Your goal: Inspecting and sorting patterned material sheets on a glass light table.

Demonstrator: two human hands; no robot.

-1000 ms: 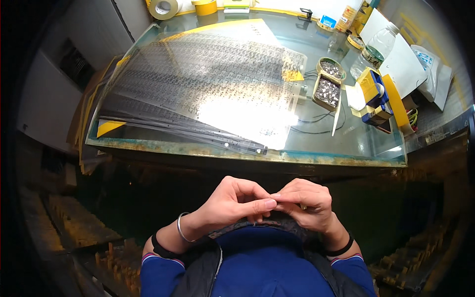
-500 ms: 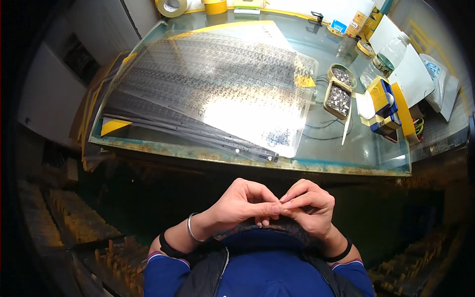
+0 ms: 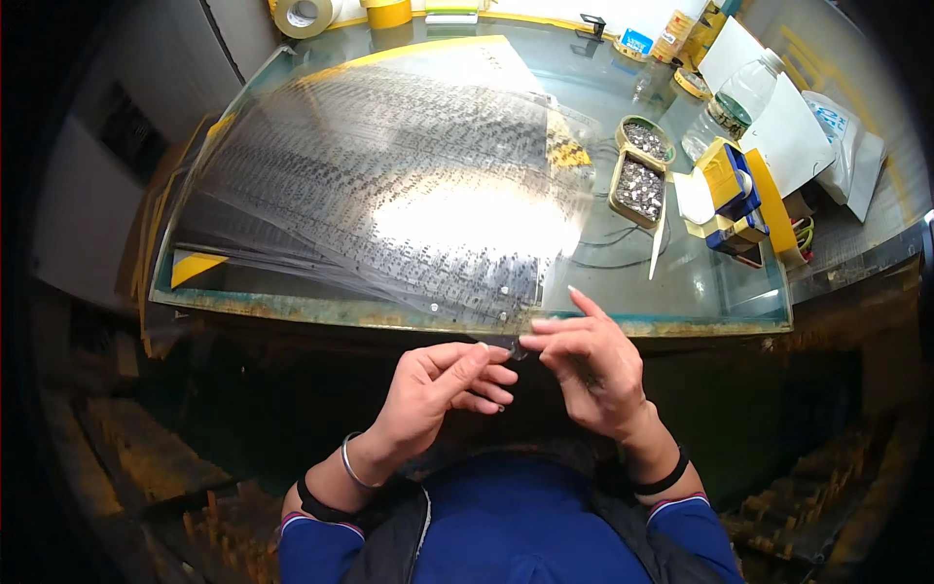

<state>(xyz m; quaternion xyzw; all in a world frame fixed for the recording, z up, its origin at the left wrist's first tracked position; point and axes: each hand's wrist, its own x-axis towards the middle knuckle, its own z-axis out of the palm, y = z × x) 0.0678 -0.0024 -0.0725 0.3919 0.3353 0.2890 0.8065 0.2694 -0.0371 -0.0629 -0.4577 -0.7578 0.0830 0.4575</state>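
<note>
My left hand is just off the table's front edge, with thumb and forefinger pressed together and the other fingers loosely curled. Whatever sits in that pinch is too small to make out. Close by, my right hand has its fingers stretched out and apart, their tips by the near corner of the film sheets. A small clear, shiny bit shows between the two hands. The stacked transparent film sheets, covered in rows of dark marks, fan across the glass-topped table. Small white dots lie along their near edge.
A round tin and a rectangular tin hold small dark and white bits. Beside them are a white stick, a blue-yellow box and a clear bottle. Tape rolls stand at the back.
My hands have drawn apart and moved forward to the table's edge. The right hand's fingers have spread from their pinch. The view has shifted slightly, and the near film edge looks blurred.
</note>
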